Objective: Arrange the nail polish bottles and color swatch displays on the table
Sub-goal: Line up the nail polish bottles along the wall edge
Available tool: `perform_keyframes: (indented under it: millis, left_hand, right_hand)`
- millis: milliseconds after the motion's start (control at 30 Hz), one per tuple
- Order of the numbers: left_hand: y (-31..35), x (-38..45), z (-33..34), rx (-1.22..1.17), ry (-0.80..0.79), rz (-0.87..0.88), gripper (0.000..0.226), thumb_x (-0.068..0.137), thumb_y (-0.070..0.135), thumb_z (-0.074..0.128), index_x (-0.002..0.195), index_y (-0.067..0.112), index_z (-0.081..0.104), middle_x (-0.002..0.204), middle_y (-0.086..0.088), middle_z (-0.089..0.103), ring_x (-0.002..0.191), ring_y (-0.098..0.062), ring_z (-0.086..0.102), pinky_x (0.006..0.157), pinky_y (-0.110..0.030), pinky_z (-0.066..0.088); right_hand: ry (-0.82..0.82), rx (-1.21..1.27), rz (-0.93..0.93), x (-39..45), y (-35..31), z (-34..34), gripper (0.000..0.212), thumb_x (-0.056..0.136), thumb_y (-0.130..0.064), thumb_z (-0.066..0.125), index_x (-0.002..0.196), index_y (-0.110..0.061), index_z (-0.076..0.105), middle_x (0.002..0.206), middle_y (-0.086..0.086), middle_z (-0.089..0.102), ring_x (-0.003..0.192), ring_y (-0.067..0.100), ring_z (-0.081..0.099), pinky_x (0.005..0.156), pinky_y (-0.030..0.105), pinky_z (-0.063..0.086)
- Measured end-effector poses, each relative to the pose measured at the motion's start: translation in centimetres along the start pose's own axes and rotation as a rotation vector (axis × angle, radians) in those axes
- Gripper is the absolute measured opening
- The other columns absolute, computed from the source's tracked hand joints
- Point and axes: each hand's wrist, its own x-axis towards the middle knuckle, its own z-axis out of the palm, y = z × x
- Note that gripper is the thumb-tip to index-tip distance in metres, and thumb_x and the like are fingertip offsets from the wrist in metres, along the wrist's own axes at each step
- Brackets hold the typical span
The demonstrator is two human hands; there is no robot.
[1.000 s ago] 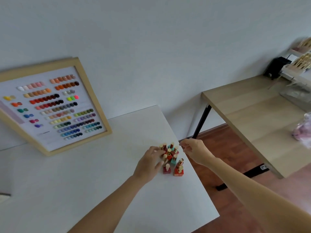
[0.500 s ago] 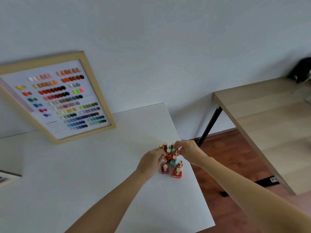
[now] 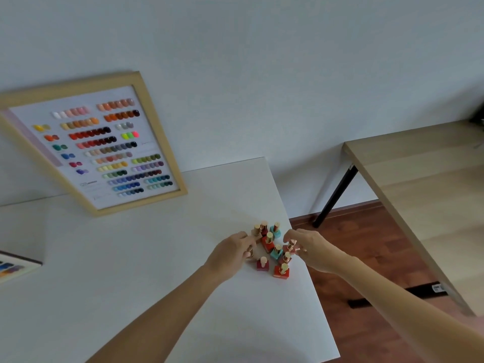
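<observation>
Bottle cluster (image 3: 272,247) between my hands on counter (image 3: 131,258) | left hand (image 3: 231,254) curled, touching left-side bottles | right hand (image 3: 310,248) pinching pink bottle (image 3: 290,246)

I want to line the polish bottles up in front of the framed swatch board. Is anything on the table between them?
Nothing visible. The white table is bare between the polish bottles and the swatch board. The left hand and right hand flank the cluster, not that path.

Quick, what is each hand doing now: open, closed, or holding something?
Left hand: fingers curled at the bottles, touching them; firm grip cannot be told.
Right hand: fingertips pinch one bottle's gold cap.
</observation>
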Motion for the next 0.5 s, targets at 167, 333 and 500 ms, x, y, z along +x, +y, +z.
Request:
perform_keyframes:
  millis: [167,333,500]
  left_hand:
    - [-0.1,1.0,-0.3,0.039,-0.049,0.02,0.04,0.081,0.02,0.07,0.118,0.02,0.056,0.13,0.002,0.042,0.074,-0.013,0.055,0.072,-0.023,0.05]
    - [0.4,2.5,-0.7,0.118,-0.105,0.032,0.03,0.077,0.022,0.075,0.104,0.017,0.064,0.152,0.0,0.021,0.099,-0.022,0.063,0.083,-0.028,0.05]
    - [0.4,3.5,-0.7,0.13,-0.131,0.076,0.025,0.083,0.004,0.065,0.107,0.01,0.068,0.148,-0.002,0.032,0.096,-0.024,0.065,0.086,-0.028,0.053]
  right_hand:
    - [-0.06,0.021,-0.032,-0.4,0.0,0.9,0.04,0.084,-0.011,0.067,0.111,-0.039,0.055,0.121,-0.011,0.048,0.102,0.005,0.056,0.08,0.014,0.047]
    - [-0.008,0.035,-0.035,0.0,-0.6,1.3,0.019,0.085,-0.019,0.068,0.102,-0.027,0.065,0.116,-0.004,0.052,0.095,0.008,0.058,0.081,0.016,0.049]
    - [0.027,0.018,-0.035,-0.2,-0.6,1.2,0.02,0.088,-0.015,0.063,0.108,-0.02,0.066,0.113,0.0,0.056,0.093,0.013,0.06,0.084,0.024,0.053]
